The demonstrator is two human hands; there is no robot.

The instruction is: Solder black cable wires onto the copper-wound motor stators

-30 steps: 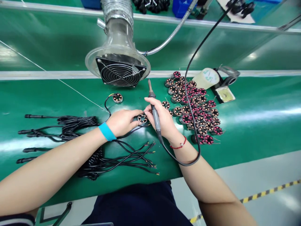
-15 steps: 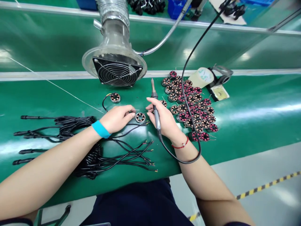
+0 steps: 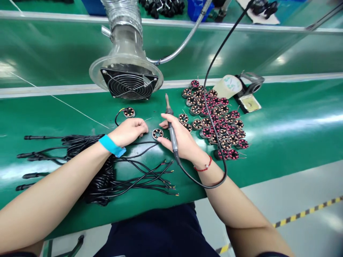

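The middle stator (image 3: 157, 134), on the green table (image 3: 284, 125) between the hands, is the landmark. Farthest left of it lie bundled black cables (image 3: 103, 178), their stripped ends below it. Up and left, on the shelf (image 3: 171, 23), a blue bin (image 3: 93, 8) hides its contents. Nearer, a wired stator (image 3: 129, 112) sits above left. Just left, the left hand (image 3: 130, 129) has its grip pressed together, apparently pinching a pale wire (image 3: 147, 119).

Just right of the middle stator, the right hand (image 3: 180, 137) has its grip around a soldering iron (image 3: 173, 135), tip pointing up and away; whether the thumb touches the stator, I cannot tell. This looks like positioning it for soldering; the next move calls for tip and wire together at its leads.

Farther right: above, another blue bin (image 3: 197, 11), contents unclear; many loose stators (image 3: 221, 123); above right, a small tray (image 3: 242, 106) holding a yellowish pad (image 3: 251, 103).
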